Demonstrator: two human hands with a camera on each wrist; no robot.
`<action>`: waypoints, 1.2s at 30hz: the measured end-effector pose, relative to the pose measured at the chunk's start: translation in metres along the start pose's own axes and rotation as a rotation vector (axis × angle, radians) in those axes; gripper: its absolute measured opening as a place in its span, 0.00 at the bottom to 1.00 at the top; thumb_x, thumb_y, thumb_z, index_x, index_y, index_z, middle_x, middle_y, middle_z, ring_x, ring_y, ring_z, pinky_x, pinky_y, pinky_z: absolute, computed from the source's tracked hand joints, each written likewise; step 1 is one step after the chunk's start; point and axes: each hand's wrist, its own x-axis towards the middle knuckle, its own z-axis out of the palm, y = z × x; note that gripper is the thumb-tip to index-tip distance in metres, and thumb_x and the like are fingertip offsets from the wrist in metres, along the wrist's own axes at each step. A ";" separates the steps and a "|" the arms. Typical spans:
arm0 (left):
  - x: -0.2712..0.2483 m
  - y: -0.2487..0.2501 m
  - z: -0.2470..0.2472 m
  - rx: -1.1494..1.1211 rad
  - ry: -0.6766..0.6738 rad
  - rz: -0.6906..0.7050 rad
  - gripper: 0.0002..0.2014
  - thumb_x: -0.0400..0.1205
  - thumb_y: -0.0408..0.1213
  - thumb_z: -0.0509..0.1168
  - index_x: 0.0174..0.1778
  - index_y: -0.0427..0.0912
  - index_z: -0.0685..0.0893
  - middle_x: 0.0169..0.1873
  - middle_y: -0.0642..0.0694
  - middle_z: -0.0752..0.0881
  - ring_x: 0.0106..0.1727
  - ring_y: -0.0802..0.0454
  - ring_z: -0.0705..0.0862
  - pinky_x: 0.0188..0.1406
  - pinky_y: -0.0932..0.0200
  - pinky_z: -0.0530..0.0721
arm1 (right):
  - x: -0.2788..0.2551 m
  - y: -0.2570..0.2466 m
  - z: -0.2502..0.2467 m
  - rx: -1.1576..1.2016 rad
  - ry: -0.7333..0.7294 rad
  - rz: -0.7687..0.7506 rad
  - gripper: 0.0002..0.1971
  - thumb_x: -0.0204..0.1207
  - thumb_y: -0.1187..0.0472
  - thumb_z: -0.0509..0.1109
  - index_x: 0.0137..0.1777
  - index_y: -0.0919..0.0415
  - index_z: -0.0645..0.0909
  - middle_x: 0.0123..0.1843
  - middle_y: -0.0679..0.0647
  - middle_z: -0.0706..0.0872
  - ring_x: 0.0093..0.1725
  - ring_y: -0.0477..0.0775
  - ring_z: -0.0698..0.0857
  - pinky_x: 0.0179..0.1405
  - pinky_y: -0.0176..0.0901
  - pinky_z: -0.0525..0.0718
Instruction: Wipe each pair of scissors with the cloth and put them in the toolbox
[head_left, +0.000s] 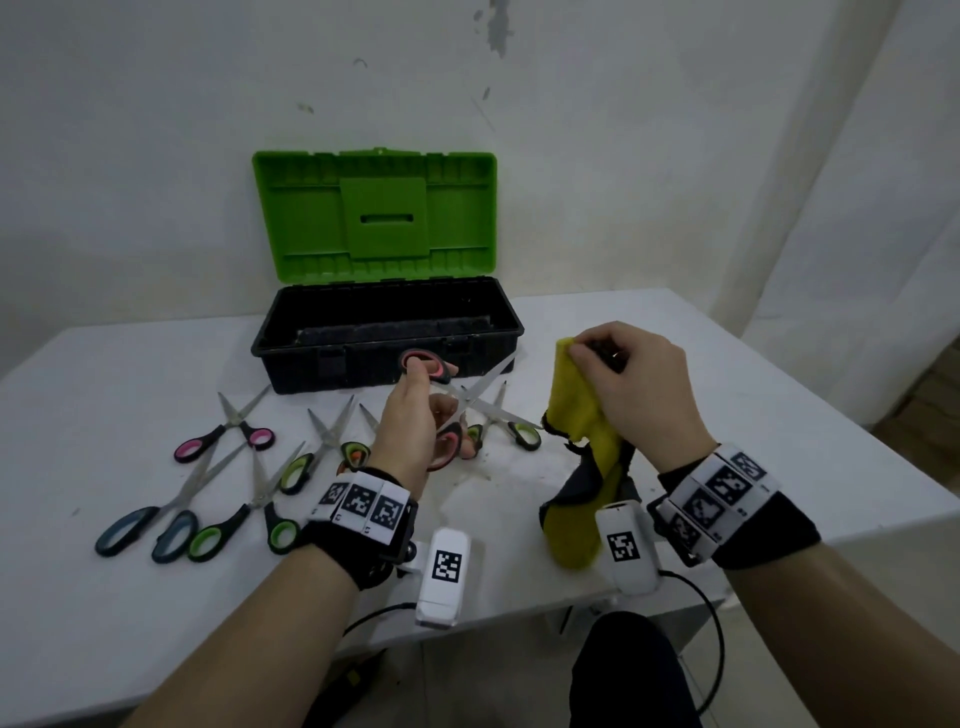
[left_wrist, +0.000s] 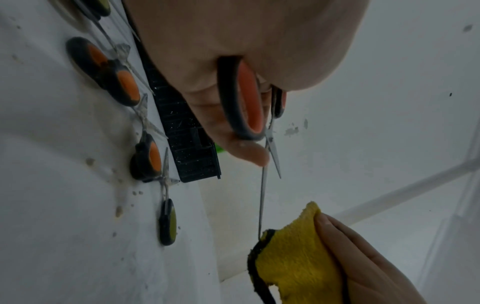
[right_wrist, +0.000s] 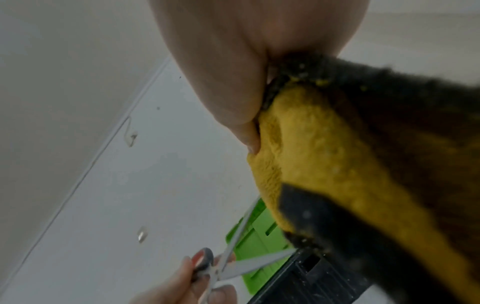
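Note:
My left hand (head_left: 415, 426) holds red-handled scissors (head_left: 470, 400) by the handle loops, just in front of the toolbox, with the blades spread wide. In the left wrist view the lower blade (left_wrist: 261, 195) reaches down to the edge of the cloth (left_wrist: 293, 257). My right hand (head_left: 628, 379) grips that yellow cloth (head_left: 582, 410), whose dark-edged tail hangs to the table. In the right wrist view the cloth (right_wrist: 311, 154) fills the right side and the spread scissors (right_wrist: 233, 265) are below. The black toolbox (head_left: 291, 364) stands with its green lid (head_left: 374, 218) upright.
Several more scissors lie on the white table (head_left: 727, 374): a pink pair (head_left: 223, 436), a blue-grey pair (head_left: 156, 519) and a green pair (head_left: 249, 519) at the left, an orange pair (head_left: 356, 452) under my left wrist, and a yellow-green pair (head_left: 519, 434) below the held blades.

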 end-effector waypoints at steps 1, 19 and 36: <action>-0.001 0.002 0.001 -0.004 -0.015 -0.010 0.25 0.91 0.56 0.45 0.62 0.42 0.79 0.31 0.38 0.79 0.24 0.44 0.79 0.21 0.57 0.80 | 0.001 0.000 -0.002 0.023 -0.002 0.013 0.02 0.78 0.55 0.72 0.45 0.48 0.86 0.41 0.35 0.86 0.45 0.29 0.81 0.42 0.16 0.72; 0.009 0.017 -0.016 0.512 -0.287 0.167 0.15 0.88 0.25 0.52 0.59 0.48 0.78 0.44 0.45 0.81 0.39 0.53 0.77 0.37 0.58 0.76 | 0.009 0.004 0.001 0.347 -0.177 0.259 0.04 0.82 0.54 0.66 0.46 0.46 0.81 0.46 0.68 0.86 0.37 0.54 0.79 0.37 0.48 0.79; 0.017 0.017 -0.024 0.745 -0.259 0.247 0.23 0.78 0.38 0.76 0.67 0.49 0.76 0.49 0.51 0.89 0.52 0.56 0.86 0.51 0.67 0.80 | 0.005 -0.001 0.002 0.471 -0.361 0.340 0.10 0.78 0.65 0.72 0.58 0.61 0.81 0.42 0.68 0.88 0.37 0.74 0.85 0.38 0.65 0.89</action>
